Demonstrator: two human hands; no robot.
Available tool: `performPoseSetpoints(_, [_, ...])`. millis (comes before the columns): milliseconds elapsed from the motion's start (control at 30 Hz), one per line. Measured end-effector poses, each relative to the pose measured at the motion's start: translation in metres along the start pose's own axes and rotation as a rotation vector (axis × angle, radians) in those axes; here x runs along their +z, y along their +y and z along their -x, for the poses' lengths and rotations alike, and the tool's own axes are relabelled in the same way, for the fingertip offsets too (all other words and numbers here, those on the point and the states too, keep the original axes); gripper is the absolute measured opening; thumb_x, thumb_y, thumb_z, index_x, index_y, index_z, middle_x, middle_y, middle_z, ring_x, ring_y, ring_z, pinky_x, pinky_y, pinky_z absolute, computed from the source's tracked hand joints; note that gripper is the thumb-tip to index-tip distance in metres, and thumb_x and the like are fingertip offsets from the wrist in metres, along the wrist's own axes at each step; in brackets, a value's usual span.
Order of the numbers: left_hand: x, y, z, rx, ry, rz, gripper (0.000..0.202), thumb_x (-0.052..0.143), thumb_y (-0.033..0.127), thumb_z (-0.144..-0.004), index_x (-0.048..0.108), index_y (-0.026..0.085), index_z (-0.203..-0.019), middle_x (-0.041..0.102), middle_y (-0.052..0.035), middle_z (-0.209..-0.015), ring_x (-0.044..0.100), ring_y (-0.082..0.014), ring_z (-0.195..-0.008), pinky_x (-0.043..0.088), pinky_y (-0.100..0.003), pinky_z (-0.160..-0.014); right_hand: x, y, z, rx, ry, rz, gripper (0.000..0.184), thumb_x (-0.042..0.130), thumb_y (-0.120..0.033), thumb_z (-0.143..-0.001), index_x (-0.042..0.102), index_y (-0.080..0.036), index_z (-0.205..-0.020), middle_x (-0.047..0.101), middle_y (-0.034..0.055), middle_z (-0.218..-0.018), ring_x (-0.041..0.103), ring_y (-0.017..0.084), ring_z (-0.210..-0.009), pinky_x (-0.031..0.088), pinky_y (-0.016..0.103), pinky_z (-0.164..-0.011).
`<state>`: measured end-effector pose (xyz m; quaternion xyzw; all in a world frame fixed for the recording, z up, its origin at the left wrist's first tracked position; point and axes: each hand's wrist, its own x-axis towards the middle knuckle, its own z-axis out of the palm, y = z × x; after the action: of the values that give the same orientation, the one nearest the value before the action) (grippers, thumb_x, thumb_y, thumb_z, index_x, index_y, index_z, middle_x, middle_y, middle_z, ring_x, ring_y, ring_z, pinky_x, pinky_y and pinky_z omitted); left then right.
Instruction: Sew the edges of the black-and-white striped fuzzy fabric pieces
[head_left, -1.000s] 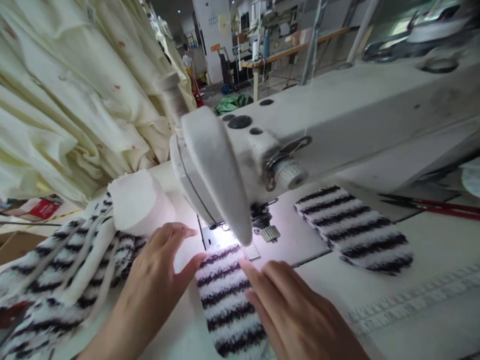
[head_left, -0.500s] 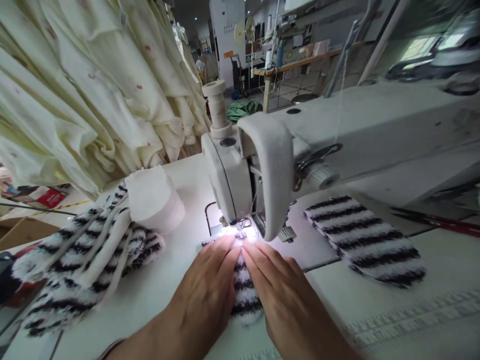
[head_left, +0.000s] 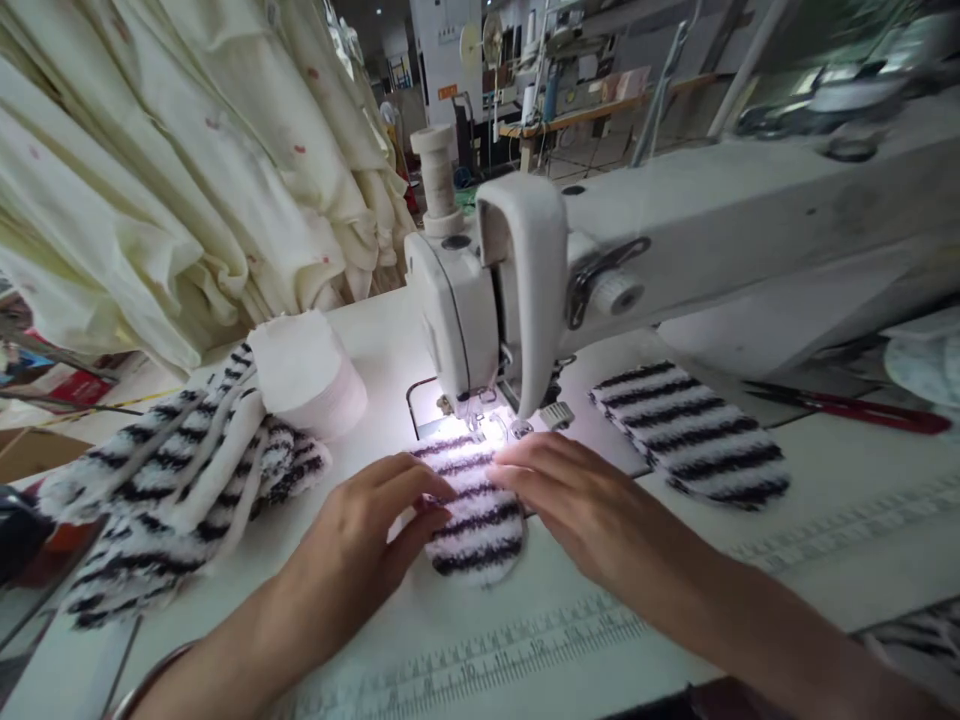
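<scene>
Cream cloth (head_left: 150, 150) hangs at the far left in deep, soft folds, dotted with small reddish marks. Below it, a brown cardboard box (head_left: 37, 455) shows a flat, angular side. On the pale, smooth surface (head_left: 367, 330) lies a loose heap of striped fabric (head_left: 187, 480), shaggy in black and white, with smooth whitish strips across it. Against the heap stands a thick white stack (head_left: 307, 370) with a curved side and a slightly ragged top edge.

The left hand (head_left: 352, 540), a thin band (head_left: 154, 675) at its wrist, bends its thumb and fingers towards each other at the left side of a striped piece (head_left: 476, 520). That grip is narrow, but I cannot tell whether it pinches the fabric. The piece is fuzzy, banded black and white and rounded at its near end; it lies flat, its far end at the lit needle area of a glossy off-white sewing machine (head_left: 461, 330).

The right hand (head_left: 592, 500) rests extended fingertips, close together, on the piece's right side; its thumb is hidden, so I cannot tell how its grip stands. In front, a ruler strip (head_left: 525, 655) runs along the surface. Further right lies a second striped piece (head_left: 694, 430), a plush elongated oval, then slim snips (head_left: 877, 410) with red handles and dark blades.
</scene>
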<state>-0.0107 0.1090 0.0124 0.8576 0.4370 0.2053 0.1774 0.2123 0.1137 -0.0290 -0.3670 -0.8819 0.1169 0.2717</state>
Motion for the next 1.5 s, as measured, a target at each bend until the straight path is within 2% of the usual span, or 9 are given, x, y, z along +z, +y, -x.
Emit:
performPoseSetpoints(67, [-0.003,0.0,0.006,-0.069,-0.067,0.055,0.008,0.059,0.016,-0.088,0.064,0.021,-0.089,0.063,0.0004,-0.083,0.06,-0.0114,-0.072,0.05,-0.024,-0.065,-0.006,0.004,-0.003,-0.058,-0.04,0.013,0.042,0.04,0.009,-0.08,0.063,-0.017,-0.102,0.061,0.0047,-0.101,0.053,0.016,-0.1,0.049,0.033,-0.085])
performPoseSetpoints(167, [0.003,-0.002,0.012,-0.072,-0.114,0.047,0.008,0.059,0.012,-0.086,0.063,0.019,-0.085,0.061,-0.0015,-0.084,0.059,-0.0137,-0.073,0.049,-0.027,-0.066,-0.004,0.007,-0.006,-0.086,-0.049,0.054,0.035,0.042,0.011,-0.078,0.063,-0.015,-0.086,0.059,0.0037,-0.09,0.051,0.017,-0.091,0.048,0.032,-0.078])
performPoseSetpoints(333, [0.01,-0.002,0.011,-0.049,-0.128,0.008,0.008,0.054,0.012,-0.088,0.059,0.017,-0.083,0.059,-0.0025,-0.084,0.056,-0.0146,-0.073,0.047,-0.028,-0.064,-0.001,0.008,-0.008,-0.082,-0.019,0.062,0.032,0.044,0.011,-0.077,0.061,-0.015,-0.082,0.057,0.0027,-0.088,0.049,0.016,-0.088,0.046,0.03,-0.076])
performPoseSetpoints(500, [0.001,0.004,0.006,0.023,-0.136,-0.037,0.005,0.058,0.014,-0.087,0.061,0.017,-0.087,0.06,-0.0029,-0.086,0.058,-0.0161,-0.075,0.05,-0.03,-0.064,-0.006,-0.013,0.01,-0.049,0.037,0.121,0.043,0.036,0.01,-0.078,0.064,-0.015,-0.099,0.062,0.0062,-0.096,0.054,0.019,-0.094,0.048,0.034,-0.081])
performPoseSetpoints(600, [-0.001,0.01,0.005,0.127,-0.087,-0.027,0.014,0.053,0.013,-0.091,0.061,0.018,-0.101,0.063,-0.005,-0.099,0.061,-0.0159,-0.089,0.054,-0.03,-0.078,0.003,-0.039,0.035,-0.033,0.128,0.317,0.048,0.032,0.005,-0.082,0.06,-0.012,-0.117,0.064,0.0096,-0.111,0.056,0.022,-0.105,0.048,0.036,-0.085])
performPoseSetpoints(767, [0.003,0.01,0.007,0.328,-0.194,-0.098,0.026,0.048,0.01,-0.093,0.057,0.015,-0.116,0.064,-0.0103,-0.118,0.056,-0.0204,-0.117,0.05,-0.037,-0.1,0.029,-0.062,0.059,0.009,0.129,0.475,0.041,0.032,-0.009,-0.091,0.06,-0.011,-0.121,0.062,0.0101,-0.125,0.055,0.025,-0.113,0.046,0.037,-0.083])
performPoseSetpoints(1033, [0.004,-0.012,-0.002,0.359,-0.114,-0.071,0.022,0.045,0.012,-0.094,0.056,0.015,-0.113,0.065,-0.013,-0.117,0.058,-0.0212,-0.117,0.052,-0.038,-0.097,0.035,-0.053,0.036,0.064,0.223,0.46,0.047,0.027,-0.001,-0.088,0.063,-0.013,-0.115,0.066,0.0079,-0.118,0.056,0.023,-0.111,0.041,0.035,-0.084])
performPoseSetpoints(1300, [0.0,-0.031,-0.014,0.352,-0.123,-0.086,0.026,0.043,0.013,-0.095,0.054,0.014,-0.119,0.061,-0.0153,-0.124,0.055,-0.0211,-0.119,0.05,-0.039,-0.1,0.041,-0.04,0.015,0.108,0.249,0.44,0.05,0.025,0.001,-0.085,0.06,-0.015,-0.116,0.064,0.0053,-0.12,0.053,0.02,-0.115,0.035,0.037,-0.092])
performPoseSetpoints(1500, [0.0,-0.033,-0.018,0.293,-0.169,-0.15,0.033,0.038,0.011,-0.096,0.05,0.016,-0.127,0.058,-0.0132,-0.126,0.053,-0.0217,-0.119,0.048,-0.042,-0.099,0.032,-0.025,0.002,0.11,0.259,0.38,0.048,0.029,0.002,-0.081,0.062,-0.016,-0.109,0.064,0.0077,-0.117,0.053,0.021,-0.112,0.04,0.037,-0.087])
